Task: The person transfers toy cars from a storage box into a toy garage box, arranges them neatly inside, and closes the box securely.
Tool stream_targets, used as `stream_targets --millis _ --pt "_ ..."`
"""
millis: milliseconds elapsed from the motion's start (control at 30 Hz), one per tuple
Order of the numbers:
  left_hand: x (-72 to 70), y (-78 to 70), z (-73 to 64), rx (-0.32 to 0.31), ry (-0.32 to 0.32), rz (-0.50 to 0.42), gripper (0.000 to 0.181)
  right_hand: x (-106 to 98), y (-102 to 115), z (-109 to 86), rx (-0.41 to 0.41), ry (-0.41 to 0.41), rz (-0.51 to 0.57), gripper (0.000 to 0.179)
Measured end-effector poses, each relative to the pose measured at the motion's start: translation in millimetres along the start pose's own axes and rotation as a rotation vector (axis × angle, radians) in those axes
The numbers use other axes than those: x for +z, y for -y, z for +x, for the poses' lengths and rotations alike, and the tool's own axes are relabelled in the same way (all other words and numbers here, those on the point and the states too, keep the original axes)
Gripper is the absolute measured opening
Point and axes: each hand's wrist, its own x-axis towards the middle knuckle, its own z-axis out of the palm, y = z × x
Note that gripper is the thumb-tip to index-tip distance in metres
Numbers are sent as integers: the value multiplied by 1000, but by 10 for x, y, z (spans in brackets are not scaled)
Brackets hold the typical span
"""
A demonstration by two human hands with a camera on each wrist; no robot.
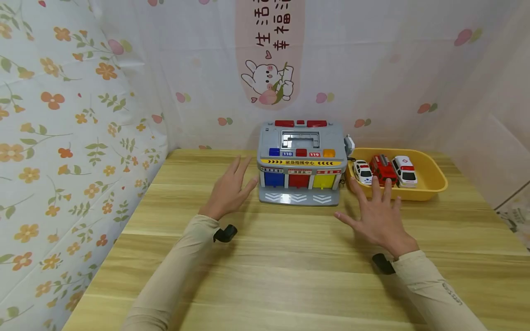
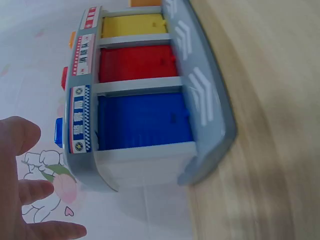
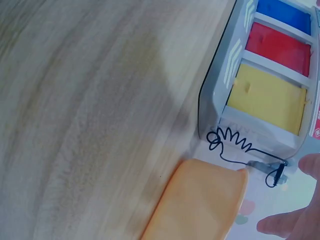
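Observation:
A grey toy garage (image 1: 301, 147) stands near the back of the table, with a blue door (image 2: 142, 120), a red door (image 2: 137, 63) and a yellow door (image 3: 267, 93), all down. To its left my left hand (image 1: 232, 191) hovers with fingers extended, holding nothing. My right hand (image 1: 378, 218) spreads its fingers in front of a yellow bin (image 1: 430, 177), also holding nothing. In the bin sit a small white police car (image 1: 363, 172), a red fire truck (image 1: 383, 169) and a white ambulance (image 1: 405, 171). Fingertips partly cover the bin's front edge.
The wood-grain table (image 1: 290, 266) stretches toward me. A black coiled cord (image 3: 232, 140) hangs at the garage's right side, between it and the bin. Behind stands a printed cloth (image 1: 194, 78), and a flowered cloth (image 1: 54, 138) drapes along the left.

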Motion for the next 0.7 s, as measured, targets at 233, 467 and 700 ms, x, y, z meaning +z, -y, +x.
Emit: stream_targets --millis 233,467,700 --pt "25 11 177 -4 24 -161 65 -21 -4 -2 5 24 24 102" --pt "91 65 328 -16 20 -403 63 -41 -20 24 -16 44 59 101" --pt "174 73 462 -53 32 -511 62 -56 -8 65 -60 89 223 93"
